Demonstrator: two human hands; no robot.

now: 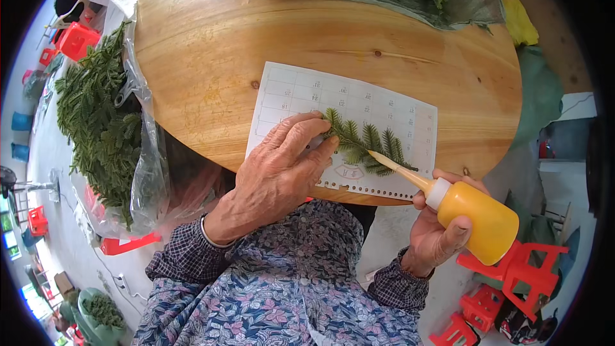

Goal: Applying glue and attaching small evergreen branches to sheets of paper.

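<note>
Gluing step judged in hand. Flat green fern-like sprig (pixel 366 144) is pinned on white gridded paper sheet (pixel 349 129), atop round wooden table (pixel 211 51), by left hand (pixel 275 176), fingers pressed together. Yellow squeeze bottle (pixel 471 218) is gripped in right hand (pixel 439 230), nozzle touching sprig. Next, gentle squeezing along the stem is called for.

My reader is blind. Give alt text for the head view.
A left hand pins a green sprig on a calendar sheet while the right hand tips a yellow bottle's nozzle onto it, on a round wooden table.
</note>
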